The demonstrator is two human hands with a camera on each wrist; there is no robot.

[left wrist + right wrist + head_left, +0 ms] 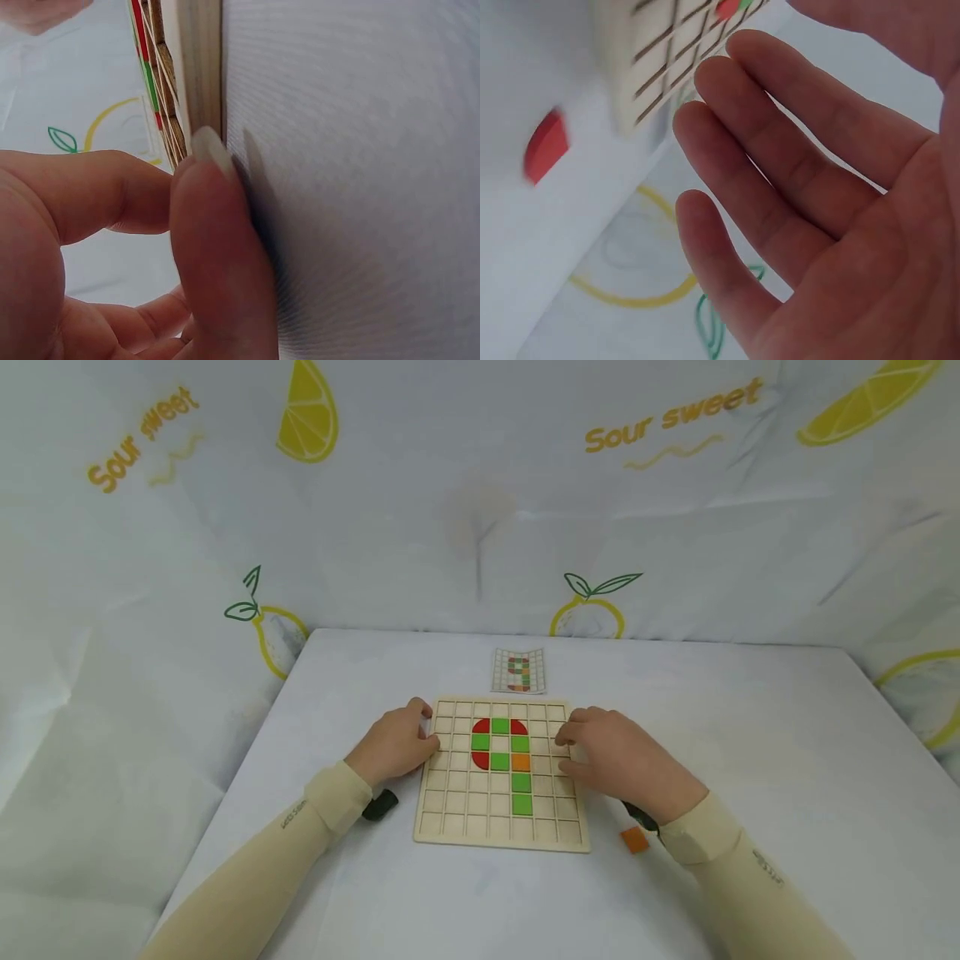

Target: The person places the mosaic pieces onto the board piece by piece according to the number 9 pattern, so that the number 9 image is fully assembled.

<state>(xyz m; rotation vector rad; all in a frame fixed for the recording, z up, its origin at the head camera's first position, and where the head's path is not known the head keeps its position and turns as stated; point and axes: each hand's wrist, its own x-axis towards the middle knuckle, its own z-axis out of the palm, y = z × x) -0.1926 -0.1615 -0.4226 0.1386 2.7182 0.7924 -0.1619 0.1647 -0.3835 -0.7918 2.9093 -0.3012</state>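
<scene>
A pale wooden grid board (465,827) lies flat on the white table. Set in its cells are several green squares (522,783), three red rounded-corner tiles (481,727) and an orange square (521,762), together forming a 9. My left hand (393,739) is at the board's left side, its thumb tip (214,150) against the wooden edge. Over the right edge hovers my right hand (618,756), fingers loosely extended and holding nothing. In the right wrist view, a loose red rounded tile (547,148) lies beside the board; the head view does not show it.
Behind the board lies a small paper card (498,681) printed with a coloured 9 on a grid. A loose orange square tile (634,839) rests near my right wrist. White cloth with lemon drawings (588,618) rises at the table's back edge.
</scene>
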